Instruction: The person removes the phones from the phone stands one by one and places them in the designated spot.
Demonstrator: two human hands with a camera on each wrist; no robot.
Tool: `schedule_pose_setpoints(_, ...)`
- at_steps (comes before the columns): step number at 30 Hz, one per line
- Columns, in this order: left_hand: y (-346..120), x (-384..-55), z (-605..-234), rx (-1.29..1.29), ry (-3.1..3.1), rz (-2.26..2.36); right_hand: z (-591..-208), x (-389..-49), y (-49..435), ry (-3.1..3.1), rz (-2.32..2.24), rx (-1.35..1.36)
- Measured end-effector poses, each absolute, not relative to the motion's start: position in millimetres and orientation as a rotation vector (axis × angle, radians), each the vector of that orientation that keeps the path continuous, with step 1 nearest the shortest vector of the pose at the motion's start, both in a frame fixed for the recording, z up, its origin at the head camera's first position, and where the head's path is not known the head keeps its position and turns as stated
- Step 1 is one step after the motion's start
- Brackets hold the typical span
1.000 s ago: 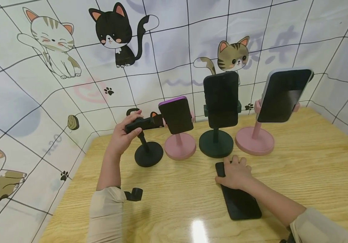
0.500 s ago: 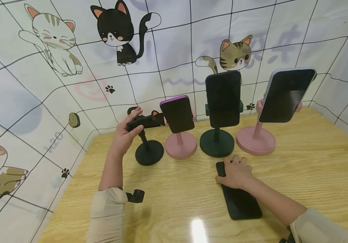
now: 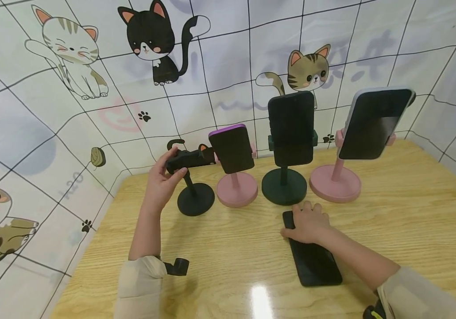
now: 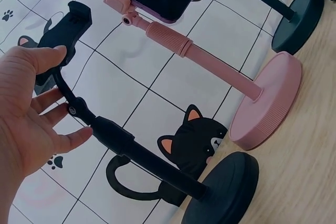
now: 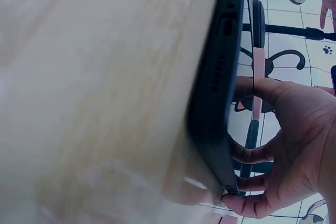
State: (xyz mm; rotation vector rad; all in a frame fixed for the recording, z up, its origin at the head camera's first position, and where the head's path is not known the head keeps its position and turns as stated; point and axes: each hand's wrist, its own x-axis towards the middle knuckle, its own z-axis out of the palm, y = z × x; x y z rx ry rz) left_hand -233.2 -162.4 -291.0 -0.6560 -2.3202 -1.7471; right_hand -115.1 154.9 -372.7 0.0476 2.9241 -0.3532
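Observation:
At the left of the row, my left hand (image 3: pixel 160 184) grips the clamp head of a black phone stand (image 3: pixel 196 199). In the left wrist view the thumb lies on the black clamp (image 4: pixel 79 24), the other fingers are behind or below it, and no phone sits in it. My right hand (image 3: pixel 309 225) holds a black phone (image 3: pixel 317 266) that lies screen up on the table, thumb at its left edge and fingers over its far end. In the right wrist view the phone's port end (image 5: pixel 215 77) faces the camera, with fingers around its edges.
Right of the black stand are a pink stand (image 3: pixel 236 190) with a purple-edged phone (image 3: pixel 232 150), a dark green stand (image 3: pixel 284 188) with a black phone (image 3: pixel 291 130), and another pink stand (image 3: pixel 335 184) with a pale-edged phone (image 3: pixel 371 126). A cat-patterned sheet (image 3: pixel 228 66) hangs behind the wooden table.
The left hand's upper fingers have come down a little closer onto the clamp. My right hand and the phone beneath it stay almost in place.

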Motion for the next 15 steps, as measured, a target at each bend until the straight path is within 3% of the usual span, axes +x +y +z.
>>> schedule_pose_setpoints(15,-161,-213,-309,-0.519,-2.562,-1.574,-337,-123,140,3.08,-0.399,-0.193)
